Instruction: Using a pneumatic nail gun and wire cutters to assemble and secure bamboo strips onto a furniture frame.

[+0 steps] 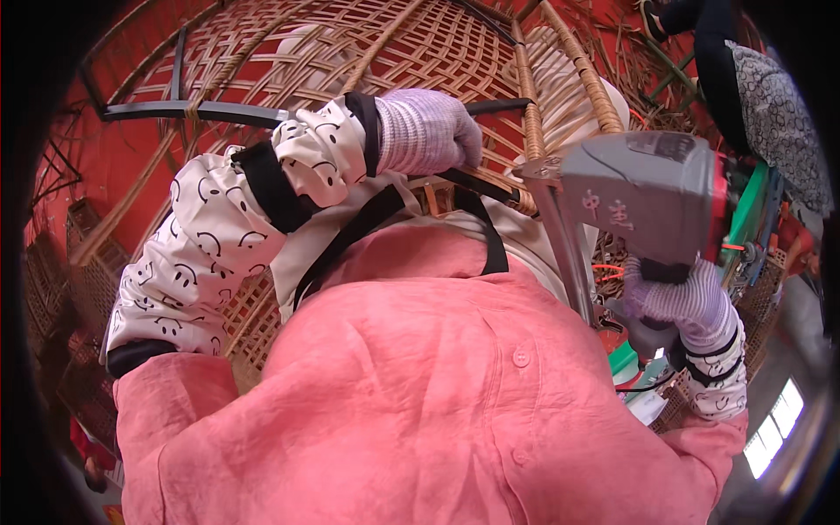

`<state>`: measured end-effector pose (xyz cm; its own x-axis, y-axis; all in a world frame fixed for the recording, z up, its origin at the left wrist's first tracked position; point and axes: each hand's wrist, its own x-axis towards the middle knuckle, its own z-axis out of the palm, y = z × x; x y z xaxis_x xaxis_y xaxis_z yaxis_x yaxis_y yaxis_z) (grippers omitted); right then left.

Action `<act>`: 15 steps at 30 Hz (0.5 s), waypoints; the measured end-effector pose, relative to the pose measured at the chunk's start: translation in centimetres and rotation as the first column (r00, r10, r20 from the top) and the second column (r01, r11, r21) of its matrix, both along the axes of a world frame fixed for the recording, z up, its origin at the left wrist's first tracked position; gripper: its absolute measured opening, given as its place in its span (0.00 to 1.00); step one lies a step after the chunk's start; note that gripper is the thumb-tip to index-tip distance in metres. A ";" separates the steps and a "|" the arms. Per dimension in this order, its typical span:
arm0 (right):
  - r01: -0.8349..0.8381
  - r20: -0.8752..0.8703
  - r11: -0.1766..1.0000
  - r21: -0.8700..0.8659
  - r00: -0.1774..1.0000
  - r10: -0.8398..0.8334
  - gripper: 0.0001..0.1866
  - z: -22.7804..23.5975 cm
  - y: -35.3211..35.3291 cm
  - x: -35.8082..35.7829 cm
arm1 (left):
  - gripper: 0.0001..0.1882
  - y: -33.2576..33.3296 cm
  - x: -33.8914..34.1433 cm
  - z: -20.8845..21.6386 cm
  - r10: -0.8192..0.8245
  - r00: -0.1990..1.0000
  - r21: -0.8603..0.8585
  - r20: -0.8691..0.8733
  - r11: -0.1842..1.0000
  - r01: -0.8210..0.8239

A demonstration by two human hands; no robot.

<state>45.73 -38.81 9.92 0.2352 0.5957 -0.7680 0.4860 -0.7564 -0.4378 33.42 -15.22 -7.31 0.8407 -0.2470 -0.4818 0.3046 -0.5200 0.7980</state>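
Note:
My right hand (687, 302), in a pale lilac knitted glove, is wrapped round the handle of a grey nail gun (639, 188). Its metal nose points left at the edge of a woven rattan frame (531, 114), and its long metal magazine (560, 241) hangs down toward my lap. Likewise gloved, my left hand (429, 133) is closed at the rattan frame, in front of a black bar (197, 111) that shows on both sides of it. What lies inside its fingers is hidden. The rattan panel (350, 61) has an open criss-cross weave in tan strands.
Black straps (350, 241) cross my lap. Loose rattan strips (630, 44) lie on the red floor at the upper right, near another person's dark-clothed leg (722, 79). Green and blue items (748, 214) stand beyond the nail gun. Woven pieces (96, 293) stand at the left.

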 end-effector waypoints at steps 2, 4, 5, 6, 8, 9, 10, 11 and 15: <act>0.067 0.038 0.996 -0.052 0.997 -0.065 0.06 -0.2 1.0 -0.9 | 0.09 0.3 -0.3 0.1 -0.030 0.998 0.004 0.053 1.000 0.030; 0.408 -0.082 0.909 -0.084 0.906 -0.414 0.07 -0.8 1.5 -1.2 | 0.09 0.4 -0.5 0.3 -0.036 0.998 -0.004 0.044 0.999 0.036; 0.501 -0.104 0.861 -0.092 0.855 -0.508 0.06 -1.1 1.4 -1.4 | 0.09 0.2 -0.5 0.1 -0.032 0.998 -0.003 0.056 0.999 0.032; 0.500 -0.096 0.861 -0.093 0.857 -0.507 0.06 -1.0 1.6 -1.5 | 0.09 0.1 -0.5 -0.1 -0.028 0.997 -0.002 0.067 1.000 0.028; 0.513 -0.087 0.856 -0.067 0.852 -0.517 0.07 -1.2 2.2 -1.8 | 0.09 0.2 -0.9 -0.4 -0.016 0.995 -0.010 0.098 1.000 0.017; 0.510 -0.085 0.857 -0.069 0.853 -0.514 0.07 -1.2 2.5 -1.8 | 0.09 0.1 -1.0 -0.6 -0.010 0.992 -0.015 0.127 1.000 0.012; 0.500 -0.119 0.859 -0.108 0.852 -0.510 0.09 -0.9 2.8 -1.7 | 0.09 0.2 -1.1 -0.5 -0.008 0.992 -0.020 0.128 1.000 0.011; 0.488 -0.153 0.860 -0.147 0.848 -0.507 0.11 -0.7 3.1 -1.6 | 0.10 0.2 -1.2 -0.4 -0.004 0.992 0.001 0.127 1.000 0.004; 0.524 -0.141 0.832 -0.184 0.823 -0.550 0.14 -1.0 3.9 -2.0 | 0.10 0.2 -1.7 -0.5 0.020 0.993 0.012 0.119 1.000 -0.021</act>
<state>43.71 -34.87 8.94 0.3377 0.3066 -0.8899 -0.0920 -0.9302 -0.3554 31.72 -15.01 -7.82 0.8971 -0.2234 -0.3812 0.2185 -0.5255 0.8222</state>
